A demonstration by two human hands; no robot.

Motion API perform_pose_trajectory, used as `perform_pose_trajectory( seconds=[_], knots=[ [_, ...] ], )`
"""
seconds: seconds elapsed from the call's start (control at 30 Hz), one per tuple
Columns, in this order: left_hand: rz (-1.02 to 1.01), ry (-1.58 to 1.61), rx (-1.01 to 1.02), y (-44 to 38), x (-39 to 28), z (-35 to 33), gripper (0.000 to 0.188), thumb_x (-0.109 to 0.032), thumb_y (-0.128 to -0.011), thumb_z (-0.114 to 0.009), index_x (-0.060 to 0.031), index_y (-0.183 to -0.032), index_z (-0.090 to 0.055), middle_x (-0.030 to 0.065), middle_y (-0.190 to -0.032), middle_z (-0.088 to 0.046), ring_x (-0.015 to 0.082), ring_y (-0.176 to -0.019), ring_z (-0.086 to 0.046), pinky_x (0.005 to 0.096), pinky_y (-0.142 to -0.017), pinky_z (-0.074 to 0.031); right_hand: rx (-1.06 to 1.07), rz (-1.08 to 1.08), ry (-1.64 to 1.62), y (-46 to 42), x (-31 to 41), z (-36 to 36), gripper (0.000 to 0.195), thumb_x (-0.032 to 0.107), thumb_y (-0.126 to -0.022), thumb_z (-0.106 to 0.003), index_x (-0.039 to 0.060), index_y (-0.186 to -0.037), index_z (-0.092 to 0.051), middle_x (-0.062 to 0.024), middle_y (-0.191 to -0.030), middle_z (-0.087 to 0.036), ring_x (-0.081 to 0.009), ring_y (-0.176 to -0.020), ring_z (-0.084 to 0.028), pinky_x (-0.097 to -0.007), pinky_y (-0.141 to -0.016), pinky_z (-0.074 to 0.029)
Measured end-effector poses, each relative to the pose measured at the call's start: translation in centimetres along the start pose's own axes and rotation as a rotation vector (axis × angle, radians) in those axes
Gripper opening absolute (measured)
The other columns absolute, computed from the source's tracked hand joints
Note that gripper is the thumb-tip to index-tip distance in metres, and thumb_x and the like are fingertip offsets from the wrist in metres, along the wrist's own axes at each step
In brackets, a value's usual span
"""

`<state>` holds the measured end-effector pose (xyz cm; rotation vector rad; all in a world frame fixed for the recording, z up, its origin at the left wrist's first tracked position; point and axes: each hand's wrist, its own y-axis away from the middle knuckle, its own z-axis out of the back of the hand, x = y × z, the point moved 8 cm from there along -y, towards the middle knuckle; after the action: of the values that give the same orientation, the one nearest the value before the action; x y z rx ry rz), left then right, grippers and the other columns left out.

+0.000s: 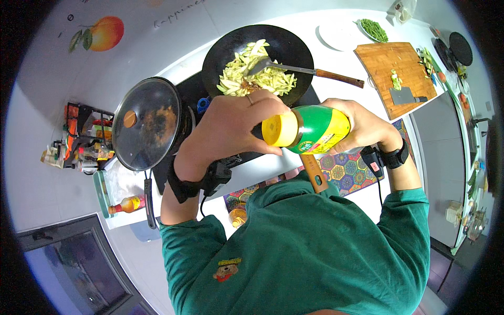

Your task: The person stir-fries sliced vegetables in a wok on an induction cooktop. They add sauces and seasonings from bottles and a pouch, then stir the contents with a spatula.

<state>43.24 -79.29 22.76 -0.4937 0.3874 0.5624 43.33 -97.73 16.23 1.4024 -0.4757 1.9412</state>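
My right hand (pixel 364 124) grips the lower part of a green and yellow seasoning bottle (pixel 321 128) that lies tilted across the view. Around its yellow cap (pixel 279 129), my left hand (pixel 236 126) is curved, thumb and fingers on either side; whether it presses on the cap is hard to tell. Beyond the hands, a black wok (pixel 295 47) stands on the hob and holds pale green sliced vegetable (pixel 252 73) with a brown patch of sauce or seasoning. A metal spatula with a wooden handle (pixel 338 77) rests in the wok, its handle over the rim to the right.
A lidded pan (pixel 147 122) stands left of the wok. To the right are a wooden cutting board (pixel 397 59) with a cleaver (pixel 401 95), a white plate (pixel 338 35) and a dish of chopped green beans (pixel 373 30). A sauce bottle (pixel 128 204) lies at the left.
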Motion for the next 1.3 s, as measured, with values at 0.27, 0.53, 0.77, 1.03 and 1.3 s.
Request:
perform_pose_trajectory(
  seconds=[0.27, 0.53, 0.77, 1.03, 1.3],
  knots=[
    [-0.012, -0.285, -0.244, 0.5, 1.5, 1.2, 0.054, -0.041, -0.056, -0.093, -0.0100, -0.075, -0.053, 0.0066, -0.076, -0.065, 0.0231, -0.062, -0.065, 0.0298, -0.056, -0.052, -0.100, -0.030, -0.177, 0.9, -1.0, -0.1, 0.081, 0.010, -0.060, -0.091, 0.0052, -0.131, -0.053, -0.0082, -0.116, -0.066, -0.0205, -0.108, -0.062, -0.0339, -0.098, -0.049],
    [0.322, -0.009, -0.366, 4.6, 4.4, -2.6, 0.023, -0.012, -0.078, -0.082, -0.0038, -0.093, -0.068, 0.0124, -0.088, -0.073, 0.0216, -0.079, -0.073, 0.0291, -0.068, -0.056, -0.076, -0.209, -0.061, 1.3, -3.2, 0.4, 0.079, 0.029, -0.068, -0.091, -0.0014, -0.130, -0.053, -0.0142, -0.115, -0.067, -0.0237, -0.104, -0.065, -0.0346, -0.094, -0.052],
    [0.444, 0.113, -0.671, 7.3, 4.8, -7.5, 0.037, -0.016, -0.080, -0.079, -0.0101, -0.114, -0.066, 0.0112, -0.094, -0.072, 0.0279, -0.081, -0.071, 0.0348, -0.067, -0.057, 0.084, -0.487, -0.152, 0.3, -4.2, -0.3, 0.082, 0.037, -0.077, -0.085, -0.0037, -0.137, -0.046, -0.0180, -0.123, -0.065, -0.0252, -0.111, -0.063, -0.0359, -0.097, -0.051],
    [0.580, -0.097, -0.404, 5.8, 2.7, -8.5, 0.093, -0.034, -0.063, -0.088, -0.0309, -0.146, -0.046, 0.0182, -0.142, -0.035, 0.0416, -0.120, -0.048, 0.0481, -0.095, -0.049, 0.157, -0.638, -0.346, -1.1, -4.3, -0.3, 0.084, 0.037, -0.083, -0.079, -0.0040, -0.143, -0.037, -0.0160, -0.129, -0.060, -0.0224, -0.114, -0.061, -0.0346, -0.098, -0.051],
    [0.490, -0.002, -0.658, 5.7, 2.9, -9.0, 0.092, -0.017, -0.055, -0.090, -0.0372, -0.138, -0.054, 0.0193, -0.155, -0.017, 0.0422, -0.126, -0.036, 0.0511, -0.103, -0.040, 0.191, -0.784, -0.459, -1.7, -4.3, -0.9, 0.086, 0.038, -0.082, -0.080, -0.0038, -0.143, -0.036, -0.0154, -0.130, -0.059, -0.0225, -0.118, -0.059, -0.0353, -0.102, -0.048]
  ],
)
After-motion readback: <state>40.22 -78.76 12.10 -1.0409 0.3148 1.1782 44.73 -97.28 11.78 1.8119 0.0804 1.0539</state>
